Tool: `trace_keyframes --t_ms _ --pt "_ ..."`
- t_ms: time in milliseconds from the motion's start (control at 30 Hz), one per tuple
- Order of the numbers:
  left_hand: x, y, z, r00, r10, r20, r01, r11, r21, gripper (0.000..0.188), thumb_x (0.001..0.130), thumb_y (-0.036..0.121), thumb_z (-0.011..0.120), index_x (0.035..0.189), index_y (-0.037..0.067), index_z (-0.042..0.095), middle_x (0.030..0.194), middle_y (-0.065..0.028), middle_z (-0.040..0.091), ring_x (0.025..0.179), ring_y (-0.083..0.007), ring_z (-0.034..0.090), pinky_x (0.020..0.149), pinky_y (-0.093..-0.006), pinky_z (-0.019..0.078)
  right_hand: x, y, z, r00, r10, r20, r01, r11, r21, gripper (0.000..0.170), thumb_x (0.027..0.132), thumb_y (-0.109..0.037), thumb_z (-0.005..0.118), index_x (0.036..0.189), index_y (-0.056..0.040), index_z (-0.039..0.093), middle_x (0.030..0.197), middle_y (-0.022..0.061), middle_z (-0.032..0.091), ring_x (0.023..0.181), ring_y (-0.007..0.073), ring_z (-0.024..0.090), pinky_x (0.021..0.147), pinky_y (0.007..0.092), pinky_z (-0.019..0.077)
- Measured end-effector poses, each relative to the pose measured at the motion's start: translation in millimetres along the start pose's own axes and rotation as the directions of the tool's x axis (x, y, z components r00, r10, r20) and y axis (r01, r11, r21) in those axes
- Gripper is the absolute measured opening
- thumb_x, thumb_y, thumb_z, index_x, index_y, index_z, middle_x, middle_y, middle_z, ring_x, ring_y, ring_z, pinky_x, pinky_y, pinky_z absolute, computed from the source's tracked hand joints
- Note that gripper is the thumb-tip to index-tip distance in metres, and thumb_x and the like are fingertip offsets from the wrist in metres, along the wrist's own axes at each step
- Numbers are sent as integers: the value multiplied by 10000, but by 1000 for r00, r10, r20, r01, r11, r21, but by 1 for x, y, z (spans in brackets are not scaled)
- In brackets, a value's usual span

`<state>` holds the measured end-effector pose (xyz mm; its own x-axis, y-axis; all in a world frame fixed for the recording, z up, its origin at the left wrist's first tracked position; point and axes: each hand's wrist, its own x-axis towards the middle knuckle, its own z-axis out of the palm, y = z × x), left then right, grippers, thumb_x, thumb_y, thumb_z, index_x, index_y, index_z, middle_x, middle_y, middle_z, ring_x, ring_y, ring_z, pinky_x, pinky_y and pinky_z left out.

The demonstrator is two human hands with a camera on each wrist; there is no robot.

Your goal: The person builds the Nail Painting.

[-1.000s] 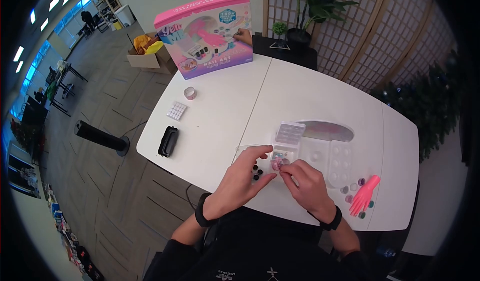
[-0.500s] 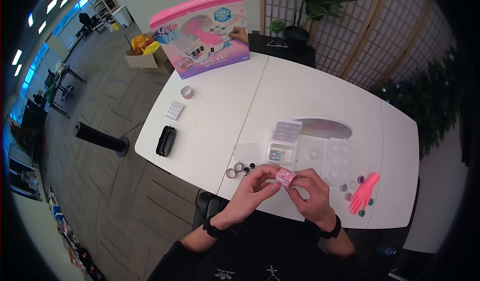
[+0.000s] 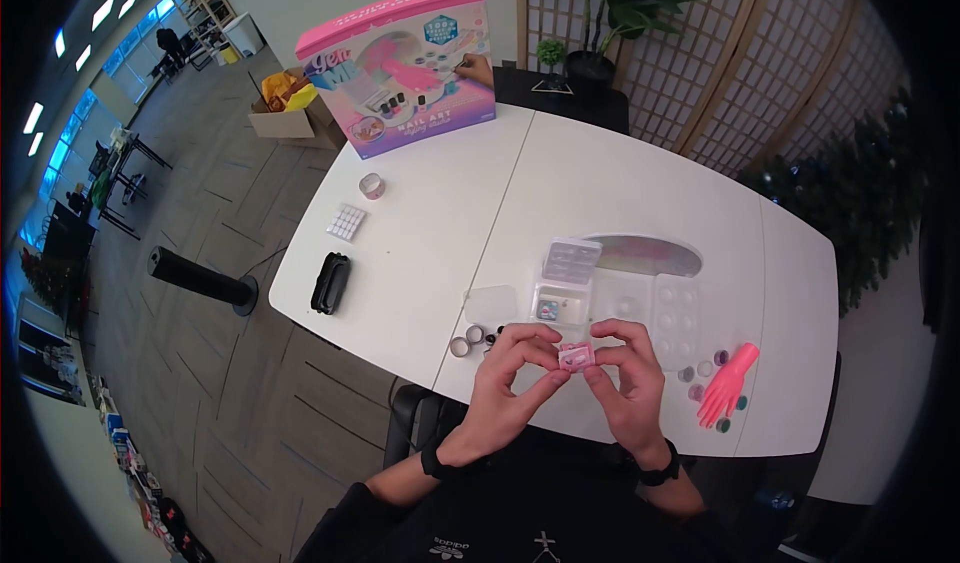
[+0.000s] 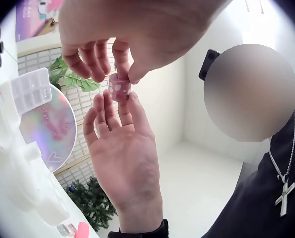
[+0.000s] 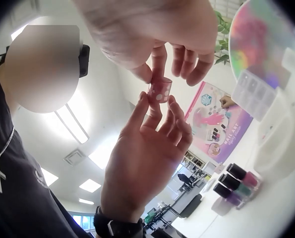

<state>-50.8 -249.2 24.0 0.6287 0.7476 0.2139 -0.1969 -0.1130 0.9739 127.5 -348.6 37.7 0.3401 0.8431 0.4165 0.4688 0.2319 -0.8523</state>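
Note:
Both hands hold a small pink roll with white spots [image 3: 576, 358] above the table, in front of the chest. My left hand [image 3: 512, 381] pinches one end of it between thumb and fingertips. The other end is pinched by my right hand [image 3: 630, 388]. In the left wrist view the roll [image 4: 119, 89] looks like a short curled band, with fingertips at both ends. Just beyond the left hand lie two small rolls [image 3: 460, 347] and black-capped nail polish bottles [image 5: 236, 184], mostly hidden by that hand in the head view.
A white tray [image 3: 612, 313] with an upright oval mirror and an open lidded compartment stands beyond the hands. At right lie a pink model hand [image 3: 728, 388] and several small round pots. A nail art box [image 3: 405, 73], another roll [image 3: 371, 186] and a black case [image 3: 330, 283] are at left.
The right hand has brought the pink roll from the tray toward the body. The left hand has come to grip it too, and the roll has been turned between the fingers.

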Motion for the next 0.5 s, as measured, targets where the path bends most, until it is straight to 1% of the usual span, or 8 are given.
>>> trace_keyframes --t_ms 100,200,300,400,500 --pt "-1 1 0 1000 -4 -6 5 1000 22 67 1002 -54 760 1020 3 732 1412 -117 584 1278 -219 644 1124 -390 507 -4 -5 5 997 71 -25 -69 995 77 121 973 -91 831 1060 -19 788 1371 138 673 1061 252 743 928 375 599" --pt "-3 0 0 1000 -16 -7 16 1000 22 51 1011 -41 758 1016 2 730 1413 -127 584 1254 -220 656 1097 -380 530 -5 -7 8 995 89 -49 -85 993 76 113 971 -98 840 1037 -17 797 1349 142 696 1097 262 733 939 387 602" --pt "-5 -2 -1 1000 0 -15 1 999 39 46 1019 -31 753 1008 4 724 1417 -133 582 1232 -220 658 1084 -378 540 -7 -4 7 999 4 -46 -4 1000 2 123 954 -92 851 1031 -7 809 1341 158 729 1195 311 730 983 408 603" --pt "-6 -2 -1 999 17 -37 -16 999 37 53 1029 -23 737 993 6 713 1426 -134 576 1216 -217 654 1080 -387 537 -4 -3 3 995 -103 -4 103 994 -33 143 918 -75 874 1035 -9 824 1370 169 752 1305 357 711 1043 428 593" --pt "-4 1 -2 998 23 -60 -21 999 41 68 1044 -13 713 980 7 701 1432 -133 570 1208 -213 649 1072 -391 534 -2 -8 2 988 -150 45 152 988 -40 174 880 -63 899 1041 -35 837 1387 152 765 1380 368 683 1109 446 567"
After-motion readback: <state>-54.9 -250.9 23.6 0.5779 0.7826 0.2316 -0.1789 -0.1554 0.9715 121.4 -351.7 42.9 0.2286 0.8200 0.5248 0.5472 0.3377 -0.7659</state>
